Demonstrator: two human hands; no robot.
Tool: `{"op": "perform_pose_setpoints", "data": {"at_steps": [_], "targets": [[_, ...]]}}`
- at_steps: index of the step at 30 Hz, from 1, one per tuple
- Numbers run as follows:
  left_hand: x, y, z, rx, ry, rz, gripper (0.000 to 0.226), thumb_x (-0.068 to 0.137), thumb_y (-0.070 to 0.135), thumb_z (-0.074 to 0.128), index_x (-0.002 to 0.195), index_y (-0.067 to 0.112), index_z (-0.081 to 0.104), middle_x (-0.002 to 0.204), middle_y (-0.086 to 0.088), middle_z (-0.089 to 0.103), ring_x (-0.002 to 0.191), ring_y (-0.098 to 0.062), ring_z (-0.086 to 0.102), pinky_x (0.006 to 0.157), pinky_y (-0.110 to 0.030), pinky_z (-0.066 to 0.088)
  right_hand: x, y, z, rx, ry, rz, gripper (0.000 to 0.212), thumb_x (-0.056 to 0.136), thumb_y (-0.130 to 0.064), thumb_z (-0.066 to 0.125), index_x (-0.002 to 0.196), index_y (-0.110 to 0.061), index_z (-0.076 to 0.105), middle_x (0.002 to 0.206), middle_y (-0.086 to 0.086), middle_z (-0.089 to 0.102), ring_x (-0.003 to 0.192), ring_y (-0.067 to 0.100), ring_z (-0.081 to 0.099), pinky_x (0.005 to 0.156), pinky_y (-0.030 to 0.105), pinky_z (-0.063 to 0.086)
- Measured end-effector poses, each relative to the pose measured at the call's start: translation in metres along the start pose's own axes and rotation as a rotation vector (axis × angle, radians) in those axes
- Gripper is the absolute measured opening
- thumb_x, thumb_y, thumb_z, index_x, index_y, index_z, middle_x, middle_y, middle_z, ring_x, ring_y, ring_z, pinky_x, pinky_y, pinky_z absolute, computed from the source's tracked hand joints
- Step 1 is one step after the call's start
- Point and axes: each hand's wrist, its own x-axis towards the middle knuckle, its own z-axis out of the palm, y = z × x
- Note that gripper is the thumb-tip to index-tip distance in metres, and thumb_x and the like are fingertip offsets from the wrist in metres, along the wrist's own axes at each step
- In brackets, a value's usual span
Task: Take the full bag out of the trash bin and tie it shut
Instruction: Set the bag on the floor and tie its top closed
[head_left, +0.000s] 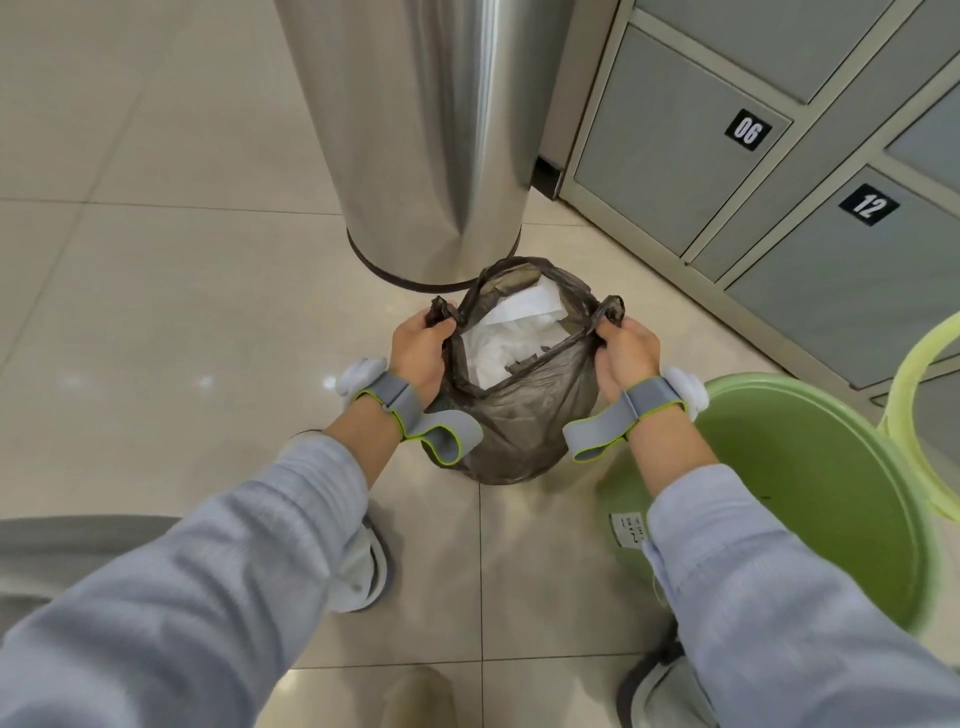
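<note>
Dark bag stands on floor tiles, out of and just left of green bin, mouth open, white paper inside. Left hand fisted on left handle loop; right hand fisted on right loop. Steel cylinder just beyond bag

I counted one dark bag, one green bin, one steel column, two numbered lockers.
</note>
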Motion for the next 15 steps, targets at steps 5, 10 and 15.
{"op": "perform_pose_setpoints", "data": {"at_steps": [5, 10, 15], "targets": [[-0.005, -0.003, 0.001, 0.268, 0.084, 0.221, 0.023, 0.088, 0.002, 0.053, 0.104, 0.003, 0.069, 0.1, -0.014, 0.07, 0.094, -0.023, 0.062, 0.097, -0.038, 0.051, -0.002, 0.001, 0.003, -0.028, -0.046, -0.12, 0.025, 0.093, 0.0, 0.043, 0.076, -0.012, 0.057, 0.076, 0.004, 0.056, 0.073, 0.016, 0.052, 0.073, 0.025, 0.047], [-0.004, -0.003, 0.002, 0.424, 0.042, 0.391, 0.029, 0.095, 0.013, 0.048, 0.117, 0.003, 0.064, 0.116, -0.012, 0.067, 0.107, -0.017, 0.06, 0.099, -0.028, 0.046, -0.006, -0.001, 0.009, 0.063, -0.254, -0.161, 0.019, 0.094, 0.002, 0.036, 0.091, -0.004, 0.054, 0.094, 0.014, 0.059, 0.094, 0.028, 0.053, 0.095, 0.04, 0.043], [-0.002, -0.006, 0.003, 0.186, 0.036, 0.297, 0.031, 0.1, 0.019, 0.038, 0.076, 0.012, 0.058, 0.057, 0.008, 0.072, 0.069, -0.008, 0.063, 0.086, -0.026, 0.05, -0.006, -0.003, 0.013, 0.365, -0.247, -0.076, 0.028, 0.094, 0.003, 0.031, 0.08, -0.009, 0.053, 0.062, 0.001, 0.068, 0.065, 0.016, 0.062, 0.067, 0.026, 0.053]]}}
